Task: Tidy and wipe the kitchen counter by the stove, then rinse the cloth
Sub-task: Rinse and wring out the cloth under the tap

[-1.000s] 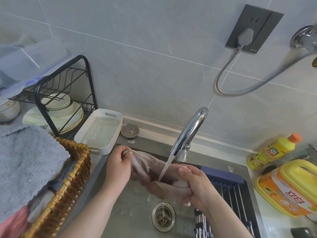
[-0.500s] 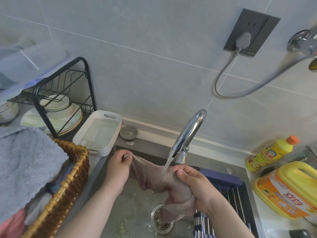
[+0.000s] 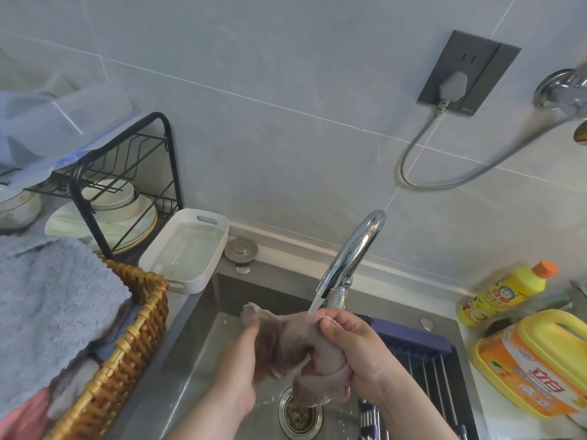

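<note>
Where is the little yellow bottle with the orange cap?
In the head view, the yellow bottle is far right, just behind the big yellow jug and right of the tap.

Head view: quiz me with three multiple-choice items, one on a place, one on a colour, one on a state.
1. Where is the white tray? A beside the sink, at its left; B on the wall; C on the floor.
2. The small bottle has what cap colour? A blue; B orange; C white.
3. The tap is: A off; B hidden; C running onto the cloth.

A: the tray sits at the sink's left rim.
B: the cap is orange.
C: water streams from the spout onto the cloth.
</note>
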Tool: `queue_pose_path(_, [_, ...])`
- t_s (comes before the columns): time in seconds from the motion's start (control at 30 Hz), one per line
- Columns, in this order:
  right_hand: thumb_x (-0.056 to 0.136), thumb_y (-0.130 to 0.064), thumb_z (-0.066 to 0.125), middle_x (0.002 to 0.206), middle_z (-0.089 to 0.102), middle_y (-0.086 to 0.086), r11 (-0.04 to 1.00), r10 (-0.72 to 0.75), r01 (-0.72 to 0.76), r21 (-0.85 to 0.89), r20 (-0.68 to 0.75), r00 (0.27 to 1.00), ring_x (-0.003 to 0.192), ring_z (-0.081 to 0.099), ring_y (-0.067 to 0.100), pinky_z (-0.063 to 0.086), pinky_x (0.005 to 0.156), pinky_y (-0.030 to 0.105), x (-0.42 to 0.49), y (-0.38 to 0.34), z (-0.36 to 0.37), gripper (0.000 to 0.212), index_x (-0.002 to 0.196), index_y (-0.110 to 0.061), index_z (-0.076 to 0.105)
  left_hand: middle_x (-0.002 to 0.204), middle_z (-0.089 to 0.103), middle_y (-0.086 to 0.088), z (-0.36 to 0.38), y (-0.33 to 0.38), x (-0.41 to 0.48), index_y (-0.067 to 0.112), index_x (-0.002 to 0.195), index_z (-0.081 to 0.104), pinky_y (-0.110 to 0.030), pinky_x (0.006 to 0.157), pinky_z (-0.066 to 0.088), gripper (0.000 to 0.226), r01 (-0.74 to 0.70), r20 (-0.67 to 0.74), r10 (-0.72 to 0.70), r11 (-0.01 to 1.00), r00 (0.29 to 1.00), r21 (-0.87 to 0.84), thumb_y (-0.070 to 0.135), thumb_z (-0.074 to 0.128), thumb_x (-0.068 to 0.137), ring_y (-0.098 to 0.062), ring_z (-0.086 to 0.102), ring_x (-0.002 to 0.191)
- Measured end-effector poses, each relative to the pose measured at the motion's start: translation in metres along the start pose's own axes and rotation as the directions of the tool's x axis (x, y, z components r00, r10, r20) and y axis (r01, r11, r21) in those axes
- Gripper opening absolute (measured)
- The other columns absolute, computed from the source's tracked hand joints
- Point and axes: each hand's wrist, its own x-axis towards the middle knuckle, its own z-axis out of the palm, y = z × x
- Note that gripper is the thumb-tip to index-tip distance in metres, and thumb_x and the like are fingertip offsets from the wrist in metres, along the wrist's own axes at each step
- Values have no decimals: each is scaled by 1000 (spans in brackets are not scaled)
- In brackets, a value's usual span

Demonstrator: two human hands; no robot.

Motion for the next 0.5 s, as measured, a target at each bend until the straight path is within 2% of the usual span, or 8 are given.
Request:
queue_pose_path(0.03, [90, -10, 62, 94, 68, 28, 999, -10, 11, -33, 31, 999, 83, 64, 34, 54, 75, 43, -3, -2, 4, 13, 95, -4, 72, 86, 73, -19, 6, 1, -6, 2, 98, 71, -42, 80, 54, 57, 144, 140, -132, 986, 981, -81, 56, 54, 91, -32, 67, 85])
queue_pose_path(0.1, [85, -21, 65, 89, 66, 28, 990, 15, 2, -142, 113, 993, 77, 57, 36, 48, 71, 46, -9, -4, 12, 19, 96, -9, 74, 93, 71, -21, 13, 6, -5, 4, 109, 70, -45, 77, 54, 62, 306, 328, -253, 945, 910, -119, 60, 52, 89, -34, 68, 86])
queue_pose_path(0.17, [86, -26, 66, 78, 55, 25, 953, 73, -11, -301, 194, 978, 69, 43, 37, 41, 61, 45, -15, -7, 16, 22, 102, -15, 75, 91, 68, -18, 17, 13, -1, 4, 109, 66, -41, 68, 55, 46, 365, 438, -285, 925, 852, -107, 45, 48, 97, -31, 68, 77])
queue_pose_path(0.23, [91, -21, 63, 69, 46, 16, 886, 116, 19, -463, 263, 958, 60, 38, 28, 41, 52, 30, -21, -8, 17, 17, 103, -23, 77, 71, 58, -14, 20, 17, 1, 4, 99, 59, -29, 50, 51, 20, 354, 421, -308, 935, 853, -32, 10, 40, 97, -23, 61, 56])
queue_pose_path(0.3, [93, -14, 62, 66, 43, 8, 845, 126, 62, -531, 311, 942, 58, 41, 18, 48, 52, 26, -27, -8, 17, 23, 101, -28, 78, 63, 53, -11, 18, 17, 5, 6, 93, 55, -26, 50, 46, 32, 326, 355, -308, 945, 883, 10, -9, 28, 87, -21, 55, 53])
queue_pose_path(0.4, [90, -14, 62, 77, 48, 5, 805, 161, 77, -588, 342, 926, 66, 51, 17, 58, 74, 29, -36, -5, 13, 29, 103, -36, 76, 77, 67, -24, 16, 17, 8, -9, 97, 58, -41, 72, 49, 31, 312, 348, -280, 949, 895, -40, -8, 28, 86, -34, 64, 75])
queue_pose_path(0.43, [87, -15, 63, 82, 54, 5, 799, 159, 75, -596, 330, 931, 66, 56, 17, 56, 70, 25, -37, -3, 9, 29, 104, -33, 76, 80, 68, -28, 15, 19, 7, -12, 94, 59, -45, 75, 49, 32, 304, 351, -264, 951, 898, -61, -6, 29, 88, -37, 67, 77])
queue_pose_path(0.5, [76, -12, 63, 89, 69, 7, 883, 131, -2, -470, 242, 961, 68, 62, 16, 50, 66, 23, -34, 4, -3, 26, 98, -16, 78, 85, 68, -33, 15, 23, 2, -11, 90, 64, -49, 76, 50, 38, 294, 392, -235, 951, 889, -96, -5, 27, 88, -40, 70, 75])
